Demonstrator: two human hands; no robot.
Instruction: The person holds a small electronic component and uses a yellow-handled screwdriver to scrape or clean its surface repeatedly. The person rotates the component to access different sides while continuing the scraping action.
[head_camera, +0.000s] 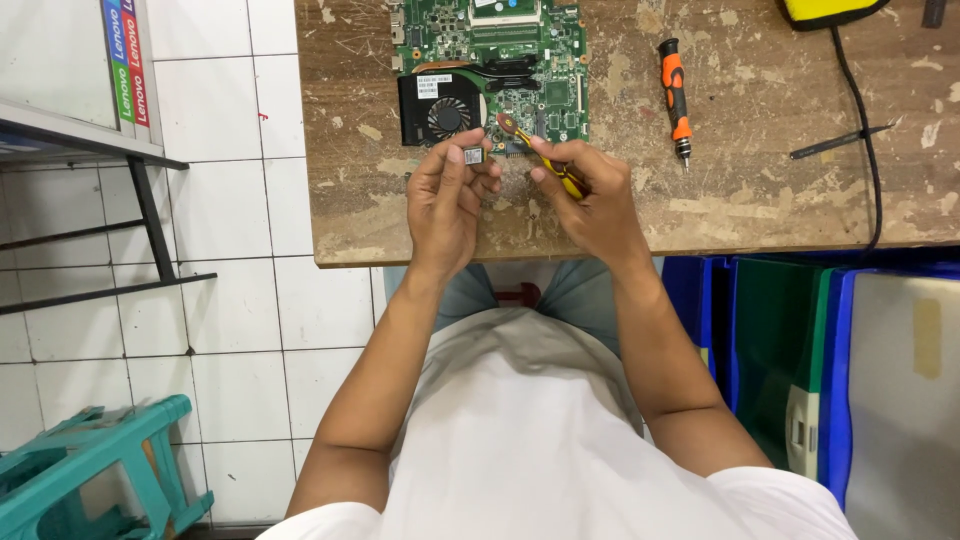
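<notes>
My left hand (447, 200) pinches a small dark square chip (473, 156) between thumb and fingers, just above the near edge of the worn wooden bench (760, 190). My right hand (590, 195) grips a small yellow-handled screwdriver (540, 153) whose red end points toward the chip. Just beyond both hands lies a green laptop circuit board (530, 60) with a black cooling fan (442, 112) at its left corner.
An orange and black screwdriver (676, 95) lies on the bench to the right of the board. A black cable (862, 130) runs down from a yellow device (825, 10) at the back. Blue and green bins (790, 350) stand at right, a teal stool (100, 460) at lower left.
</notes>
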